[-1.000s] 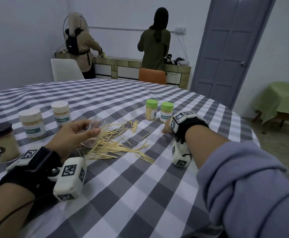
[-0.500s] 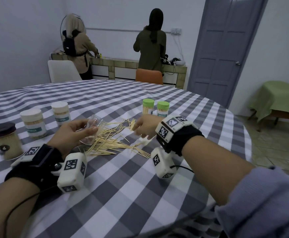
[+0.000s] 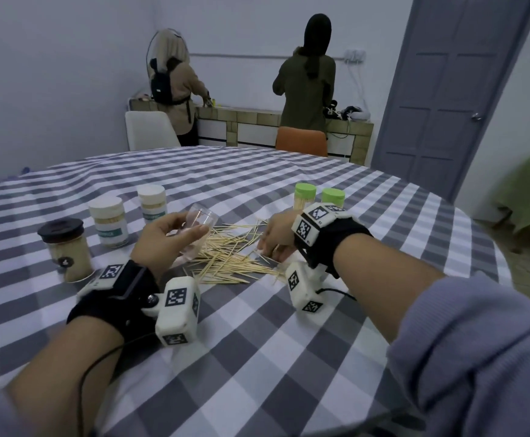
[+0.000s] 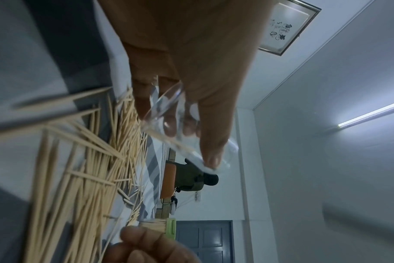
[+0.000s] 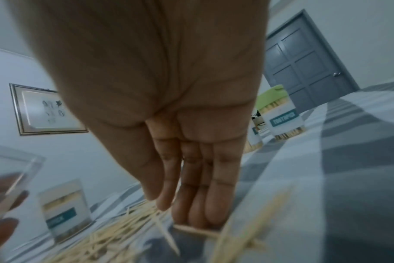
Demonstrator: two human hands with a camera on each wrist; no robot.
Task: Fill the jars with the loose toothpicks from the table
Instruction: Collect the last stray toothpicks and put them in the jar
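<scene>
A heap of loose toothpicks (image 3: pixel 225 257) (image 4: pixel 85 160) (image 5: pixel 115 236) lies on the checked tablecloth (image 3: pixel 257 357). My left hand (image 3: pixel 175 238) (image 4: pixel 191 89) grips a clear empty jar (image 3: pixel 199 227) (image 4: pixel 175 122) tilted just left of the heap, its mouth towards the toothpicks. My right hand (image 3: pixel 271 244) (image 5: pixel 187 204) has its fingers straight and together, tips down on the right edge of the heap. I see no toothpick held between them.
Two white-lidded toothpick jars (image 3: pixel 109 220) (image 3: pixel 152 203) and a dark-lidded jar (image 3: pixel 66 247) stand at the left. Two green-lidded jars (image 3: pixel 304 197) (image 3: pixel 333 197) stand behind my right hand. Two people (image 3: pixel 306 77) stand at the far counter; chairs (image 3: pixel 301 141) sit behind the table.
My right hand has moved left from beside the green-lidded jars to the right edge of the toothpick heap. The left hand has kept hold of the clear jar in about the same spot.
</scene>
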